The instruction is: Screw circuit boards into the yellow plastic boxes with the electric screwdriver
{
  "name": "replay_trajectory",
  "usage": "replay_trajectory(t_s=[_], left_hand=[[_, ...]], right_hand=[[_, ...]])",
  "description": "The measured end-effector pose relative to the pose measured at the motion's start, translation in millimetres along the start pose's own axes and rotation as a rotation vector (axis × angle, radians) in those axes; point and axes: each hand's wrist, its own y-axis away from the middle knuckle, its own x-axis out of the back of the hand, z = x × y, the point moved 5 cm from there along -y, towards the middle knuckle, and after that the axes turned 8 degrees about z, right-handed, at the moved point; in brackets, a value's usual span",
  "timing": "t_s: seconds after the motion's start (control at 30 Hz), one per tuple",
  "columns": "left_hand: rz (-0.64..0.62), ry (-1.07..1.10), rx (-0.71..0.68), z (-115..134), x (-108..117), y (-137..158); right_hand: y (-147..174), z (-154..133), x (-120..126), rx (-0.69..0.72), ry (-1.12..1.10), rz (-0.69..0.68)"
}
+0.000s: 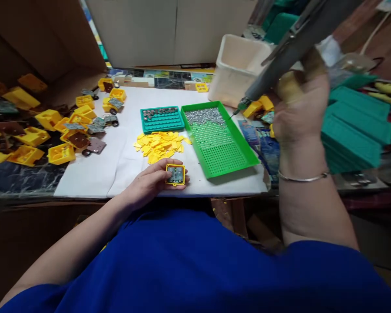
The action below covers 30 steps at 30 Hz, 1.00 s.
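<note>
In my left hand (156, 176) sits a small yellow plastic case (175, 174), its open side up and a circuit board showing inside. My right hand (301, 104) is raised at the right, wrapped around a grey electric screwdriver (276, 65) that slants down to the left. Its thin bit points at the upper right rim of a green perforated tray (223, 152), where many small silvery screws (206, 116) lie at the far end. Just beyond my left hand is a pile of flat yellow pieces (161, 145).
A teal tray (163, 126) holds small round metal parts along its back. Yellow cases (61, 153) with boards and wires crowd the left side. A whitish plastic bin (237, 69) stands behind the green tray. Teal plastic parts (355, 126) are stacked at the right.
</note>
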Motion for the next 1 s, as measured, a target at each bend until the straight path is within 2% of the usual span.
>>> replay_trajectory(t_s=[0.07, 0.1, 0.13, 0.27, 0.4, 0.6, 0.8, 0.93, 1.0], left_hand=[[-0.003, 0.003, 0.046, -3.4, -9.5, -8.3], [0.010, 0.010, 0.055, -4.7, -12.8, -12.3], [0.027, 0.018, 0.056, -5.6, -15.1, -15.8], [0.059, 0.040, 0.036, -6.7, -18.4, -21.8], [0.067, 0.057, 0.026, -6.2, -15.5, -19.8], [0.063, 0.058, 0.020, -6.9, -14.9, -20.8], [0.073, 0.041, 0.015, -6.8, -14.7, -21.5], [0.083, 0.042, 0.014, -6.0, -15.1, -20.7], [0.093, 0.038, 0.010, -5.5, -15.6, -20.5]], right_hand=[[-6.1, 0.9, 2.3, 0.095, -0.145, 0.170], [-6.1, 0.3, -2.6, 0.108, -0.218, 0.183], [-4.8, -1.2, -11.4, 0.097, -0.267, 0.140], [10.5, -8.2, -47.8, -0.087, -0.350, 0.031], [25.8, -4.8, -69.4, -0.229, -0.234, 0.072], [35.7, 6.6, -76.5, -0.192, -0.060, 0.141], [37.7, 12.4, -78.1, -0.162, -0.190, 0.141], [37.8, 19.3, -81.1, -0.177, -0.073, 0.122], [38.5, 20.7, -80.6, -0.167, -0.082, 0.135]])
